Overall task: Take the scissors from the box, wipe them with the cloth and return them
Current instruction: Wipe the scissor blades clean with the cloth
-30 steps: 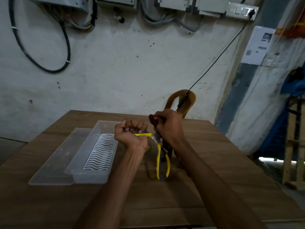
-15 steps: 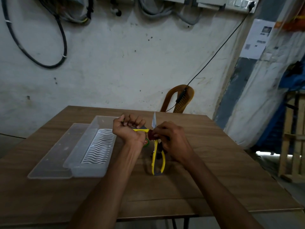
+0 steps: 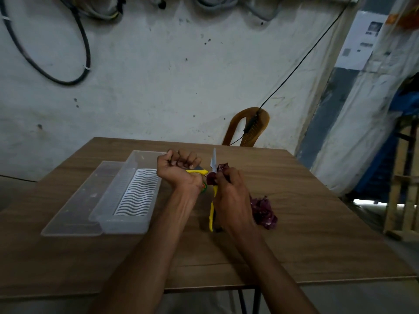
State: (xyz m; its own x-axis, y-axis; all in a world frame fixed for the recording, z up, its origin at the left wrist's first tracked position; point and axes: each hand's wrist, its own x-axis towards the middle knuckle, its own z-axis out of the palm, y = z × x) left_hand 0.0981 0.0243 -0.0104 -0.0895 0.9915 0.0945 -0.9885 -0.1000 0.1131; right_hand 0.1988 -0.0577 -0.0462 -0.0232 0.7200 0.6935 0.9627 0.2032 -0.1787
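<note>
Both hands work above the middle of the worktop (image 3: pixel 294 234), close together. Left hand (image 3: pixel 179 175) is a fist curled round one yellow handle of the scissors (image 3: pixel 212 211), knuckles up, just beside the box's right wall. Right hand (image 3: pixel 231 196) pinches a bunch of the dark red cloth (image 3: pixel 264 211) against the scissors near the pivot; the rest of the cloth hangs down behind the wrist and lies crumpled on the wood. The scissors are spread wide: one pale blade points up and away between the two hands, the other yellow handle drops toward the worktop under the right palm. Whether its tip touches the wood cannot be told.

The clear box (image 3: pixel 127 225) stands on the left, a white wavy insert on its floor. Its lid (image 3: pixel 74 214) lies flat along its left side, touching it. A brown chair (image 3: pixel 233 130) stands behind the far edge, against the wall.
</note>
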